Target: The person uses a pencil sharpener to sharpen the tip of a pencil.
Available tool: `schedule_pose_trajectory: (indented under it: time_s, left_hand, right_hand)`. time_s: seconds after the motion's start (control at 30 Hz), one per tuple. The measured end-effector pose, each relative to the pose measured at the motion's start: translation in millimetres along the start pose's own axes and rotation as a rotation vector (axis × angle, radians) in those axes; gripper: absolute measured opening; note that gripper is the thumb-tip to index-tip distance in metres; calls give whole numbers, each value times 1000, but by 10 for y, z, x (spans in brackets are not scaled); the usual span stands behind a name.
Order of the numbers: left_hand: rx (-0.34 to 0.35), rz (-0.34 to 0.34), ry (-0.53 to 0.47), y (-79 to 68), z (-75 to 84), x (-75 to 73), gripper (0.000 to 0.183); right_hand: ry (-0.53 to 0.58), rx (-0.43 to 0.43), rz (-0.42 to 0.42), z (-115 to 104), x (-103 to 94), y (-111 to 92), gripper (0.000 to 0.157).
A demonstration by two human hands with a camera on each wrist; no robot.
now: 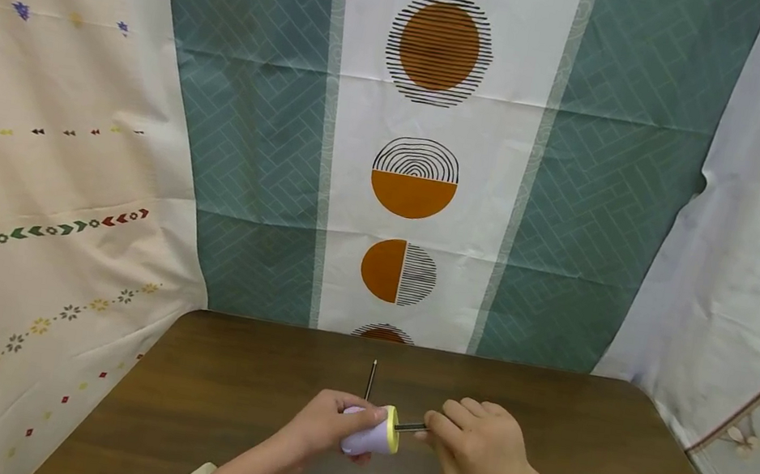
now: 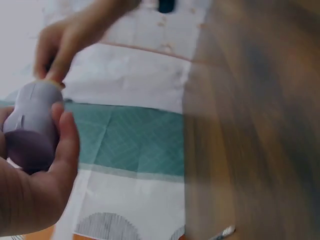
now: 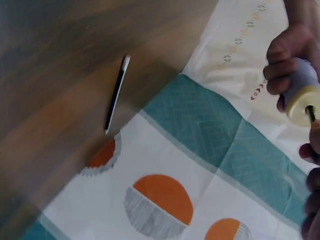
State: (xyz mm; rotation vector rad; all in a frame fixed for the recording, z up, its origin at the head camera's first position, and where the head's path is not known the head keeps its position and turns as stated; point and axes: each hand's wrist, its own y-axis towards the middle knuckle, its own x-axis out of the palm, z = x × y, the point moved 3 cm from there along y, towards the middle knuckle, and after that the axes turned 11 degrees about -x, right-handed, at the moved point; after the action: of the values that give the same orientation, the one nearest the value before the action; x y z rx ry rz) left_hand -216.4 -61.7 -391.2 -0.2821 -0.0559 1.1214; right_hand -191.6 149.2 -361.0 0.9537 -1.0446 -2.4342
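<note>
My left hand [image 1: 321,422] grips a lavender pencil sharpener [image 1: 366,438] with a yellow end, held over the table and turned toward the right. In the right wrist view, the yellow end [image 3: 298,106] has a round hole. A dark pencil [image 1: 412,427] runs into that hole, its tip hidden inside. The fingers of my right hand [image 1: 482,451] pinch the pencil's outer end, close to the sharpener. From the left wrist view, the sharpener's rounded base [image 2: 31,149] rests within the left palm. A second dark pencil [image 3: 117,95] lies on the table beyond the hands.
The brown wooden table [image 1: 218,385] reaches back to a hanging green and white cloth [image 1: 256,128] with orange circles. A cream patterned cloth [image 1: 43,219] borders the left side, and a white one [image 1: 755,244] the right.
</note>
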Motion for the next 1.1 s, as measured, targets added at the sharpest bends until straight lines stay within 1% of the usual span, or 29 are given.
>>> schedule_pose_trajectory:
  time_s: [0.03,0.07,0.1,0.13,0.2,0.23,0.27,0.3,0.33,0.37,0.4,0.43,0.47,0.5,0.53,0.57,0.6,0.63,0.67,0.7,0.73,0.77,0.8,0.87,0.9,0.93,0.97,1.03,1.1]
  left_hand:
    - [94,49,72,-12,10,5,40]
    - [217,100,167,-26,20,12,37]
    - [369,149,291,-43,32,24,35]
    - [547,201,438,-69,47,38,36]
    - [925,349,751,-121,64,68,39]
    - [1112,416,883,-147,64,80,42]
    - [1281,472,996,-166,59,87,45]
    - [1424,506,1088,-181,54,88,48]
    - [1525,515,1156,-188,52,87,49]
    - [1584,506,1206,-191,51,84,50]
    - [1621,496,1241,-194,52,78,51]
    - [1638,492,1266,-197,53,71,51]
    - [1630,486,1269,-195,55,64,52]
    - [1599,485,1254,-192,58,54,52]
    - [1550,491,1224,-186,62,43,52]
    - [1489,497,1182,-177,63,29,53]
    - [1404,493,1125,-159,63,11,52]
    - [1296,481,1055,-133,62,-8,49]
    - [1159,443,956,-104,66,-31,46]
    - [997,385,846,-68,68,-54,42]
    - [829,324,729,-32,72,-77,38]
    - [659,261,603,-1,77,-100,35]
    - [493,201,472,30,78,-120,33]
    - [213,103,255,57,80,-134,36]
    - [113,66,193,61,80,-133,39]
    - [49,36,152,61,78,-127,41]
    - [3,13,109,59,72,-120,41]
    - [-39,-7,68,48,54,-97,41]
    - [-11,14,82,38,47,-82,39]
  right_hand:
    - [63,64,-52,11,4,-9,43]
    - [149,142,-114,26,12,-22,40]
    - [268,232,-191,45,27,-41,38]
    - [411,325,-273,64,47,-68,35]
    - [793,543,-423,87,103,-145,32]
    - [1006,666,-491,89,136,-190,33]
    - [1210,784,-554,84,166,-239,37]
    - [1394,888,-614,73,193,-288,42]
    - [1553,962,-663,57,214,-330,47]
    - [1678,1023,-704,40,231,-367,51]
    - [1753,1058,-741,26,244,-396,54]
    - [1785,1072,-762,19,251,-411,56]
    - [1771,1053,-758,19,256,-414,56]
    - [1712,1009,-732,25,258,-402,55]
    - [1603,941,-694,37,252,-378,53]
    - [1446,849,-651,50,238,-344,49]
    - [1251,719,-598,60,216,-304,46]
    - [1026,571,-536,69,192,-257,44]
    - [795,423,-458,74,164,-207,41]
    - [562,290,-375,72,132,-164,40]
    - [361,176,-279,67,102,-127,39]
    - [199,73,-183,57,80,-100,38]
    - [77,-17,-94,49,67,-81,38]
    - [-47,-144,19,40,56,-48,36]
    - [-85,-179,48,34,54,-41,35]
    - [-100,-202,75,28,54,-38,34]
    - [-110,-217,91,21,57,-36,34]
    - [-114,-217,110,11,68,-33,35]
    - [-78,-179,108,10,84,-34,37]
